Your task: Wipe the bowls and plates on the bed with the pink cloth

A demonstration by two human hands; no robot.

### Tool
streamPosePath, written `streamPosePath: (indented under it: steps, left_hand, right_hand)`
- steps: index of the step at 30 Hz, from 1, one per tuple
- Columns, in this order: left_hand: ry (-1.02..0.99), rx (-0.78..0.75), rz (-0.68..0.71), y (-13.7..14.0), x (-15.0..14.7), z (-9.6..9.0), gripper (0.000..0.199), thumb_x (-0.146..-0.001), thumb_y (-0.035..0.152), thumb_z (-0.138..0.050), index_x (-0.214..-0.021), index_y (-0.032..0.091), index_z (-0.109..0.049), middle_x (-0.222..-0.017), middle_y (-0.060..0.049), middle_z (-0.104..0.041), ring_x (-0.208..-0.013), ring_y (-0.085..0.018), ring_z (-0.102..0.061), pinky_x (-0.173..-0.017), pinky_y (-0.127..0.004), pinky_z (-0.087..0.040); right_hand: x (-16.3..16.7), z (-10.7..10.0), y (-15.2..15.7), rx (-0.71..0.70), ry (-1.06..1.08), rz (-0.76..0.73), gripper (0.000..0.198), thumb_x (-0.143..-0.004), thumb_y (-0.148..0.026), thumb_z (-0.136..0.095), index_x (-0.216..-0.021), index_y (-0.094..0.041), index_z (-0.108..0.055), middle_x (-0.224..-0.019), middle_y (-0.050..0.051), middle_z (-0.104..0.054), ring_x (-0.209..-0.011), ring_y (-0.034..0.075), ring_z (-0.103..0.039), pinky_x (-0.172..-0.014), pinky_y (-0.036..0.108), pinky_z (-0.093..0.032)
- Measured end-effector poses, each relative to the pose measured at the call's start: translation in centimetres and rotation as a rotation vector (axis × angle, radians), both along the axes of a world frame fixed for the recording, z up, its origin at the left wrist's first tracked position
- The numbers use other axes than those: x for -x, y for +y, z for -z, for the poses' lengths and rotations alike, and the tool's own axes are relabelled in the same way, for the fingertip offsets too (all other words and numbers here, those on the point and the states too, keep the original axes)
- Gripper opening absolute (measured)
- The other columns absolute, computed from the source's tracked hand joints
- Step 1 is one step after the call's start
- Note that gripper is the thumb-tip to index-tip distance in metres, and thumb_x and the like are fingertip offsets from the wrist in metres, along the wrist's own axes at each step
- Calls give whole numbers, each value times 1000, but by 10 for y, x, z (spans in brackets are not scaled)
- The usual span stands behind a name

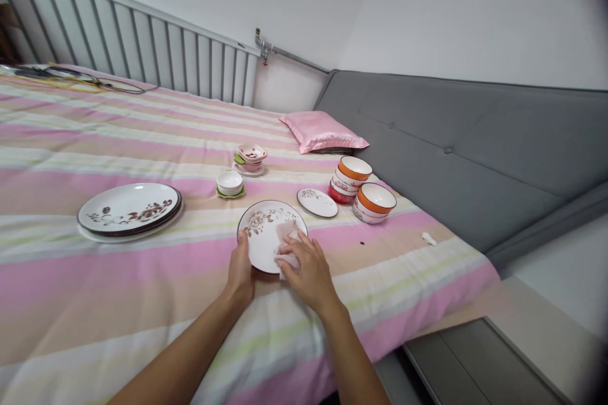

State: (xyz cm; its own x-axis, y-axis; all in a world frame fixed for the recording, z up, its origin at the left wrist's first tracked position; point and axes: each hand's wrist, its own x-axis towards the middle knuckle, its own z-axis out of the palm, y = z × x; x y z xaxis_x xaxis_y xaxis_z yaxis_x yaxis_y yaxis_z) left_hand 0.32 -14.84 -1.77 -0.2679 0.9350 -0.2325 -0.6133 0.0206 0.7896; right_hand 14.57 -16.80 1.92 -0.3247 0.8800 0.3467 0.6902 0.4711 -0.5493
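Observation:
My left hand (241,271) grips the left rim of a round white plate (261,243) with a dark edge and brown flowers; its thumb lies on the rim and the other fingers are hidden underneath. The plate is tilted up toward me over the bed. In my right hand (308,269) is a crumpled pale tissue (287,231), pressed against the right part of the plate's face. A smaller plate with a like flower pattern (317,202) lies just beyond, on the striped bedspread (190,285).
Oval plates (128,209) are stacked at left. Small white dishes (230,183) and pink dishes (251,155) stand behind the held plate. Two stacks of orange-rimmed bowls (355,169) are at right, near a pink pillow (323,130) and grey headboard (456,139). A white scrap (428,238) lies near the edge.

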Motion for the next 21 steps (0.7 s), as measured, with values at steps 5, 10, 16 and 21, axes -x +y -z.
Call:
streamPosePath:
  steps: [5, 10, 16, 21]
  left_hand:
    - [11, 11, 12, 0, -2, 2, 54, -83, 54, -50, -116, 14, -62, -105, -12, -70, -91, -22, -68, -84, -33, -52]
    - [17, 26, 127, -5, -6, -1, 58, -81, 58, -50, -118, 14, -61, -105, -13, -70, -90, -24, -68, -81, -35, -53]
    - [100, 2, 379, -14, -8, -3, 59, -79, 60, -51, -110, 11, -65, -97, -15, -72, -90, -26, -68, -79, -34, -52]
    - [146, -37, 552, -23, -10, -11, 55, -81, 56, -51, -106, 11, -67, -97, -14, -72, -87, -25, -68, -79, -32, -49]
  right_hand:
    - [-8, 20, 16, -131, -22, 92, 50, -88, -31, -47, -135, -15, -39, -149, 9, -28, -141, 24, -13, -112, 46, -23]
    - [-16, 32, 28, -159, -8, 253, 62, -90, -31, -40, -145, -11, -20, -153, 12, -13, -142, 26, -7, -112, 48, -23]
    - [-34, 27, 33, -172, 36, 384, 58, -91, -35, -38, -145, -18, -23, -149, 12, -26, -136, 26, -26, -106, 47, -32]
    - [-44, 9, 30, -200, 2, 323, 50, -92, -31, -39, -140, -20, -32, -133, 9, -48, -120, 23, -43, -98, 40, -40]
